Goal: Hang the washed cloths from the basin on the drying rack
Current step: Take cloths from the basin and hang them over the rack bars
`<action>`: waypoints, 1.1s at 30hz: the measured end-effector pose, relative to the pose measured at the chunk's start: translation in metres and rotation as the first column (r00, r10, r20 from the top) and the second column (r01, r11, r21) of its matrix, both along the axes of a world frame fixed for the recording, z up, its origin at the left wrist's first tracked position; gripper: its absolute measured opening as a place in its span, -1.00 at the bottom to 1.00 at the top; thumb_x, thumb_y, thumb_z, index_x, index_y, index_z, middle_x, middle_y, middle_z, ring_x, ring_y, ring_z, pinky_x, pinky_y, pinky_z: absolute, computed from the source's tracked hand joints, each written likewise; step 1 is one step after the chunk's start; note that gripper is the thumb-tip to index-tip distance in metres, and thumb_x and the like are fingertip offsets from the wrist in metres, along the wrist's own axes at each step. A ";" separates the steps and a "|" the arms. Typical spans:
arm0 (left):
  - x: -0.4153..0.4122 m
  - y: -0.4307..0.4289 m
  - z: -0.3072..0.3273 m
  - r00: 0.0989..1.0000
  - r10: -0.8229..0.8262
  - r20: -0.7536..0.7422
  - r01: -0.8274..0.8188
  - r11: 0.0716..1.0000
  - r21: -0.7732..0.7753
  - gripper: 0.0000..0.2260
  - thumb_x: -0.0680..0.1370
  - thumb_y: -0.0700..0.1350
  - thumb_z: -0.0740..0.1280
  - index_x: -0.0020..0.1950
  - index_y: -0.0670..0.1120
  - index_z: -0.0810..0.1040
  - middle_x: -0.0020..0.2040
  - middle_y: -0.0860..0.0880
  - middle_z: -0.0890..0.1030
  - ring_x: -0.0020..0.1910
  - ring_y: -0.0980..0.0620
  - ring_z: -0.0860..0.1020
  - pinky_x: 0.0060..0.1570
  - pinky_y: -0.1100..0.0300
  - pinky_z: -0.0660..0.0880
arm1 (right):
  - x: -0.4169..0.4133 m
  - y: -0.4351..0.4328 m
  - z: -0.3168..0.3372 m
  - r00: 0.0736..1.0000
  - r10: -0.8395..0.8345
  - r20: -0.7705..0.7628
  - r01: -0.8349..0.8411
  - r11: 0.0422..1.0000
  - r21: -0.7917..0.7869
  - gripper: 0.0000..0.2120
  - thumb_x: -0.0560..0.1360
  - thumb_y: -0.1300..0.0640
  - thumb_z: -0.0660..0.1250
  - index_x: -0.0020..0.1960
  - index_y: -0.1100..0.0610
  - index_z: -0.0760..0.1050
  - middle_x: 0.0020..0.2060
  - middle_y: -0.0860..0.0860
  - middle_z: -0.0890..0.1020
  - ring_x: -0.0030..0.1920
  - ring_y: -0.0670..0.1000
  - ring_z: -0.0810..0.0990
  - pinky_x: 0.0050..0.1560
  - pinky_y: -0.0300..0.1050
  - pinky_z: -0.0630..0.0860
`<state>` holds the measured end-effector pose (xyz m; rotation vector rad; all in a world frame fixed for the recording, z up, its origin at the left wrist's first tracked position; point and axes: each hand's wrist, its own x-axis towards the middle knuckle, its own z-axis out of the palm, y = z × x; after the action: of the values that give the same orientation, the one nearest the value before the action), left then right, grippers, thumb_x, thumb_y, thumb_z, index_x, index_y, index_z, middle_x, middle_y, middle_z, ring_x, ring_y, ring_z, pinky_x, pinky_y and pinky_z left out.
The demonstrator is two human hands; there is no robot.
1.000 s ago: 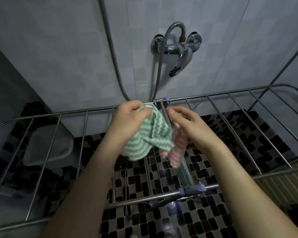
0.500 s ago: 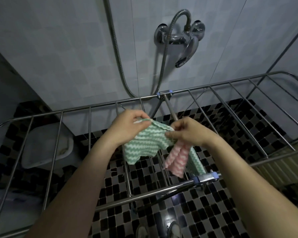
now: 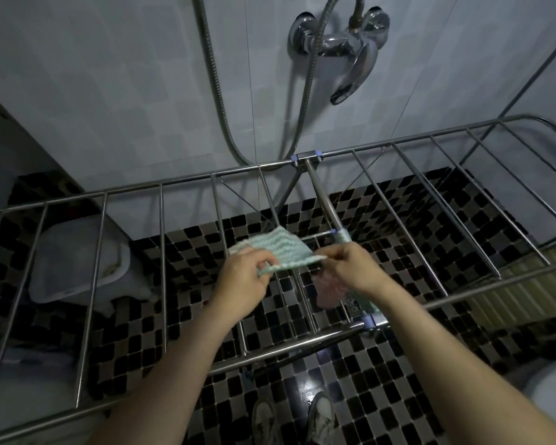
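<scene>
Two hands on one green cloth, held stretched out fairly flat over the rack, just left of the centre bar. Left hand pinching the near left corner, fingers curled round the edge. Right hand pinching the near right corner, thumb and fingertips tight on it. Cloth up above the rails, far edge dipping toward them, can't tell if touching. Pink cloth dangling just under the right hand, pretty blurry, so no idea whether gripped by that same hand or draped on a rail. Green strip wrapped over the centre bar too, peeking out just past the right hand and again below the wrist, near the front rail. White basin down low on the left, seen through the rails, well apart from both hands, can't make out the inside. Black-and-grey mosaic floor under everything, shoes at the bottom edge. Chrome tap up on the tiled wall, hose looping down behind the rack's back rail.
</scene>
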<state>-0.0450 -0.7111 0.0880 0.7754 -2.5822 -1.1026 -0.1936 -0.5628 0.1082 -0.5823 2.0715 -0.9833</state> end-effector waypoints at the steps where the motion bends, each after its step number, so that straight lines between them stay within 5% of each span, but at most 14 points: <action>1: 0.000 0.005 -0.008 0.998 -0.017 0.057 0.016 1.000 0.020 -0.79 0.45 -0.35 0.41 -0.10 -0.02 0.64 -0.10 0.07 0.49 -0.11 0.06 0.52 -0.12 0.34 0.45 | 0.001 0.001 -0.011 0.997 -0.067 0.029 0.066 0.997 0.025 -0.75 0.57 0.33 0.23 0.12 0.22 0.64 -0.15 0.17 0.70 -0.29 -0.07 0.62 -0.19 -0.14 0.63; 3: 0.001 0.012 -0.017 0.991 -0.034 0.131 0.029 0.999 0.035 -0.76 0.47 -0.33 0.38 -0.15 0.03 0.58 -0.19 0.13 0.42 -0.20 0.10 0.46 -0.26 0.39 0.36 | 0.004 0.001 -0.025 0.976 -0.184 0.114 0.180 0.982 0.049 -0.75 0.55 0.36 0.21 0.05 0.31 0.65 -0.13 0.27 0.69 -0.37 -0.05 0.55 -0.30 -0.14 0.56; 6: 0.001 0.014 -0.023 0.988 -0.029 0.150 0.020 0.998 0.060 -0.74 0.46 -0.34 0.37 -0.20 0.04 0.55 -0.21 0.11 0.41 -0.22 0.08 0.45 -0.25 0.29 0.41 | 0.005 0.003 -0.037 0.919 -0.343 0.192 0.332 0.939 0.091 -0.78 0.52 0.26 0.27 -0.02 0.37 0.64 -0.13 0.33 0.67 -0.25 0.15 0.53 -0.14 0.15 0.56; 8: 0.003 0.015 -0.023 0.994 -0.029 0.110 0.023 0.998 0.055 -0.73 0.45 -0.38 0.34 -0.22 0.01 0.56 -0.19 0.10 0.43 -0.22 0.12 0.44 -0.25 0.37 0.37 | 0.005 0.006 -0.038 0.892 -0.410 0.191 0.403 0.912 0.077 -0.78 0.48 0.18 0.34 -0.10 0.35 0.63 -0.23 0.23 0.68 -0.28 0.17 0.57 -0.18 0.05 0.56; 10: 0.009 0.020 -0.022 0.992 -0.095 0.081 0.093 0.995 0.038 -0.72 0.45 -0.41 0.31 -0.20 -0.02 0.59 -0.17 0.12 0.42 -0.21 0.16 0.43 -0.29 0.45 0.32 | 0.004 0.010 -0.039 0.928 -0.338 0.155 0.328 0.941 0.084 -0.75 0.44 0.09 0.45 -0.14 0.31 0.61 -0.28 0.15 0.68 -0.33 0.09 0.63 -0.19 0.00 0.62; 12: 0.016 0.029 -0.024 0.970 -0.224 0.099 0.224 0.975 0.010 -0.73 0.45 -0.41 0.31 -0.14 -0.03 0.63 -0.13 0.16 0.41 -0.13 0.16 0.44 -0.23 0.44 0.38 | 0.005 0.016 -0.037 0.996 -0.082 0.030 0.074 0.975 0.211 -0.75 0.39 0.05 0.52 -0.16 0.25 0.61 -0.33 0.05 0.67 -0.40 0.00 0.62 -0.29 -0.09 0.61; 16: 0.023 0.044 -0.035 0.893 -0.429 0.135 0.438 0.898 -0.046 -0.70 0.46 -0.36 0.33 -0.02 0.00 0.70 -0.16 0.15 0.39 -0.04 0.11 0.41 0.01 0.22 0.43 | 0.005 0.019 -0.030 0.907 0.330 -0.262 -0.171 0.856 0.488 -0.97 0.41 0.14 0.49 -0.18 0.09 0.65 -0.24 0.00 0.69 -0.27 -0.02 0.65 -0.20 -0.12 0.63; 19: 0.021 0.052 -0.032 0.856 -0.488 0.171 0.499 0.866 -0.028 -0.69 0.51 -0.32 0.31 0.10 0.01 0.68 -0.15 0.09 0.41 -0.05 0.10 0.38 0.06 0.25 0.41 | 0.010 0.016 -0.029 0.867 0.357 -0.348 -0.179 0.874 0.451 -0.75 0.48 -0.01 0.40 -0.34 0.04 0.57 -0.37 -0.01 0.63 -0.32 0.02 0.60 -0.36 -0.21 0.47; 22: 0.018 0.053 -0.028 0.859 -0.477 0.186 0.492 0.870 -0.041 -0.66 0.52 -0.32 0.29 0.13 0.05 0.66 -0.19 0.18 0.30 -0.06 0.14 0.30 0.09 0.32 0.34 | 0.023 0.006 -0.033 0.891 0.389 -0.235 -0.268 0.868 0.419 -0.66 0.47 -0.19 0.37 -0.31 0.04 0.57 -0.38 -0.02 0.64 -0.34 -0.03 0.63 -0.22 -0.11 0.60; 28: 0.018 0.047 -0.027 0.828 -0.465 0.313 0.499 0.866 -0.032 -0.61 0.50 -0.27 0.27 0.16 0.15 0.63 -0.10 0.14 0.33 0.01 0.11 0.26 0.20 0.16 0.24 | 0.033 0.008 -0.045 0.899 0.367 -0.237 -0.261 0.886 0.384 -0.67 0.51 -0.11 0.37 -0.36 0.03 0.52 -0.37 0.02 0.66 -0.32 0.01 0.66 -0.18 -0.04 0.64; 33: 0.011 0.033 -0.028 0.815 -0.421 0.397 0.348 0.905 0.246 -0.63 0.52 -0.31 0.22 -0.04 0.09 0.71 -0.05 0.24 0.46 0.08 0.15 0.35 0.27 0.17 0.25 | 0.034 0.020 -0.049 0.891 0.333 -0.308 -0.196 0.895 0.400 -0.65 0.55 -0.08 0.30 -0.28 0.12 0.59 -0.37 0.00 0.65 -0.34 -0.01 0.65 -0.23 -0.10 0.60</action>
<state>-0.0341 -0.6778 0.0597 0.5992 -3.1731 -1.4041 -0.1600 -0.5431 0.0593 -0.8819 2.3418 -0.3301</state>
